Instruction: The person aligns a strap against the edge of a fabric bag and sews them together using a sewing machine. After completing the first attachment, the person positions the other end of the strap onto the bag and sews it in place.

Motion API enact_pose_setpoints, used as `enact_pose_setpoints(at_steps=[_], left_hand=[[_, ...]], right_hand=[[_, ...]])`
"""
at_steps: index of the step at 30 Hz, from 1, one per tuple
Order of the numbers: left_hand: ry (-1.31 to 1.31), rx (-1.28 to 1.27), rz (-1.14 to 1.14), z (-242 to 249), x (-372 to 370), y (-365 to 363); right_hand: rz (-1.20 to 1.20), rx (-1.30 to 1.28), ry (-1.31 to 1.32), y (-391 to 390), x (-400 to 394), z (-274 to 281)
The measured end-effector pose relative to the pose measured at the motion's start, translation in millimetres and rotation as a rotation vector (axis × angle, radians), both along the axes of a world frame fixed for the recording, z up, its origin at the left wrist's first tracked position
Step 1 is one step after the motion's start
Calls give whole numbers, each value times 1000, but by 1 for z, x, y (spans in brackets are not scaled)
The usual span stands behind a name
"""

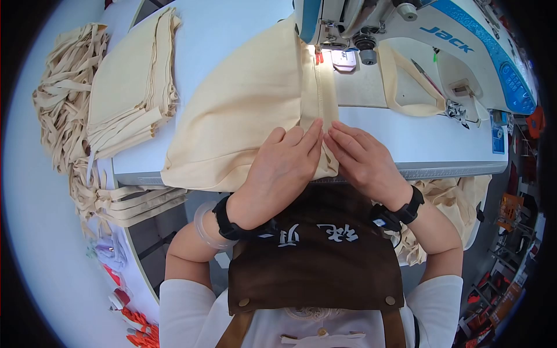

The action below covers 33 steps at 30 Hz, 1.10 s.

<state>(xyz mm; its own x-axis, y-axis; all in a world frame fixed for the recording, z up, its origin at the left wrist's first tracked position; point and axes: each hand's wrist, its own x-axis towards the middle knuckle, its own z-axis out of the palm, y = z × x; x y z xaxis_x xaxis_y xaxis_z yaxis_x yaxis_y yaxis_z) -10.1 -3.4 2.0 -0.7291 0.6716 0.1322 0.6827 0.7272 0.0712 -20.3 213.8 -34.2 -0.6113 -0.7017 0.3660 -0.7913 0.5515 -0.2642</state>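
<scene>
A large piece of cream canvas cloth (249, 98) lies on the sewing machine table, its right-hand folded edge running up under the presser foot (319, 57). My left hand (287, 153) rests on the cloth beside that edge, index finger stretched along it and the other fingers bent, pinching the fabric; the thumb is hidden. Just to the right, my right hand (362, 156) has its fingertips pressed together on the same edge, near the table's front. The sewing machine (447, 40) is lit at the needle.
Left of the cloth lie a stack of folded canvas (133, 75) and a heap of cream straps (69, 93). A strap loop (418, 107) and tweezers (425, 72) sit right of the needle. More canvas (452, 203) hangs below the table's right front edge.
</scene>
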Motion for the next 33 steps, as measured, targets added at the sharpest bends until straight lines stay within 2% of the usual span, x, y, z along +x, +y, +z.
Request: enact_pose_setpoints(at_steps=[21, 24, 33], left_hand=[[21, 59, -30, -4, -63, -4], [132, 120, -50, -10, -72, -4], [176, 132, -19, -15, -84, 0]], right_hand=[[-20, 59, 122, -4, -55, 4], [-32, 60, 123, -6, -63, 2], [-71, 25, 164, -7, -86, -4]])
